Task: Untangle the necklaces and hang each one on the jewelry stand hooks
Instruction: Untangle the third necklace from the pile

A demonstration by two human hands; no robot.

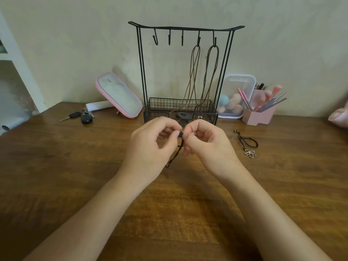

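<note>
A black wire jewelry stand (141, 68) stands at the back of the wooden table. Two brown cord necklaces (195, 72) hang from its two right hooks, their pendants lying in the base basket. Three left hooks are bare. In front of the stand, my left hand (150, 146) and my right hand (205, 144) pinch a black cord necklace (178, 153) between thumbs and forefingers, and its loose end dangles down to the table. Another black cord necklace with a silver flower pendant (249, 147) lies on the table to the right.
A pink-framed mirror (118, 95) leans left of the stand, with car keys (82, 115) beside it. Right of the stand sit a clear box of makeup sponges (235, 95) and a pink brush holder (259, 110). A pink object (339, 117) pokes in at the right edge.
</note>
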